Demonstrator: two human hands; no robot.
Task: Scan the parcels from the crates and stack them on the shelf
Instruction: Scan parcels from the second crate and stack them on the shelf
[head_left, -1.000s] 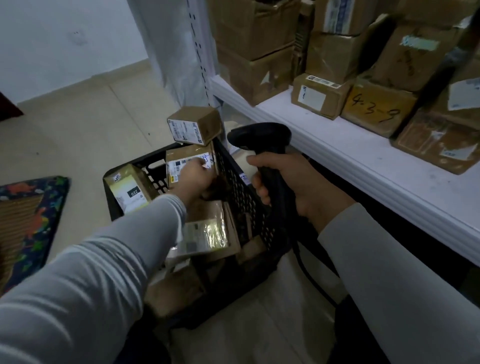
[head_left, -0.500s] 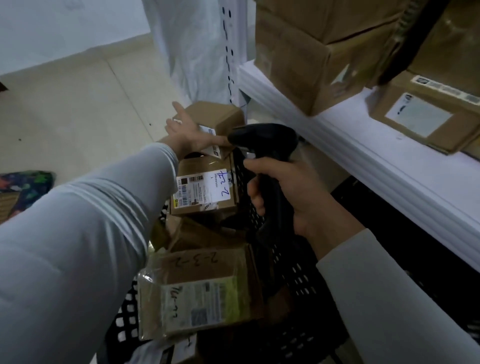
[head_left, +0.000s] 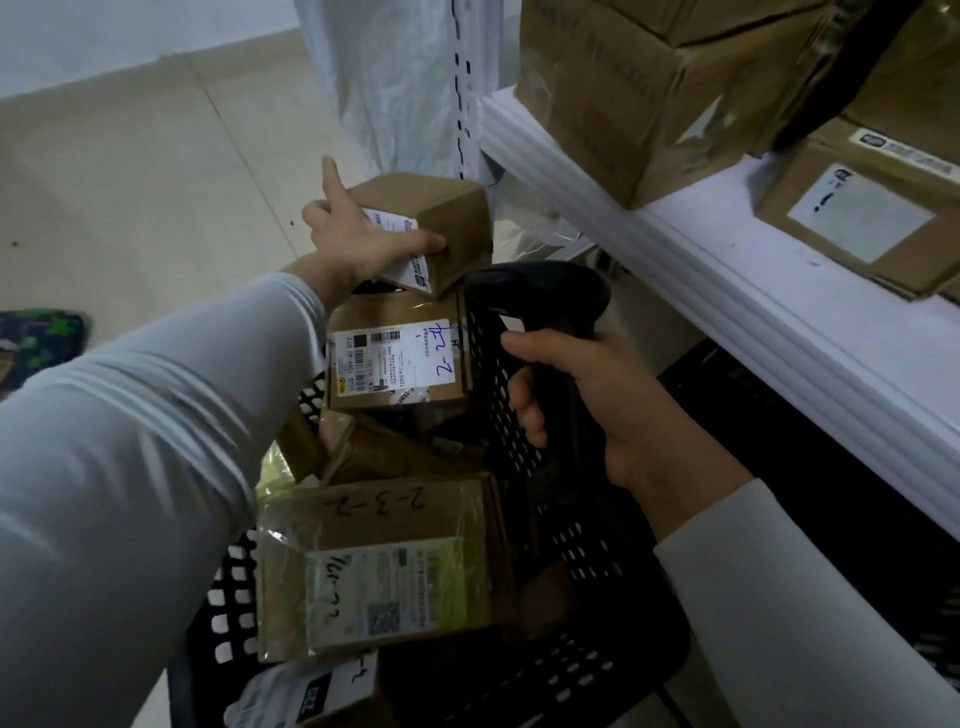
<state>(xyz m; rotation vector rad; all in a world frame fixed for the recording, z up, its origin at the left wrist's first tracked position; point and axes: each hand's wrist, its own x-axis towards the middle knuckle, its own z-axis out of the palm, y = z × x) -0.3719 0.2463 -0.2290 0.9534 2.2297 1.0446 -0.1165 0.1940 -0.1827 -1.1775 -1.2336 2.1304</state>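
Pick-and-scan step: our left hand (head_left: 358, 239) grips the small box (head_left: 447, 218) perched on the parcels (head_left: 400, 364) at the far end of the crate (head_left: 498, 374), thumb across its label (head_left: 410, 260), index finger sticking up. Our right hand (head_left: 587, 400) is wrapped round the scanner (head_left: 540, 291) handle, head just below the box. Next, as we judge it: lift the box clear, turn the label to the scanner, trigger, then set it on the shelf (head_left: 727, 270) at right, where space between the boxes (head_left: 649, 93) looks tight

Left of the left hand (head_left: 358, 239) the floor (head_left: 130, 182) lies open. Right of the right hand (head_left: 597, 400), the shelf (head_left: 691, 244) edge and its stacked boxes (head_left: 623, 93) block the way.
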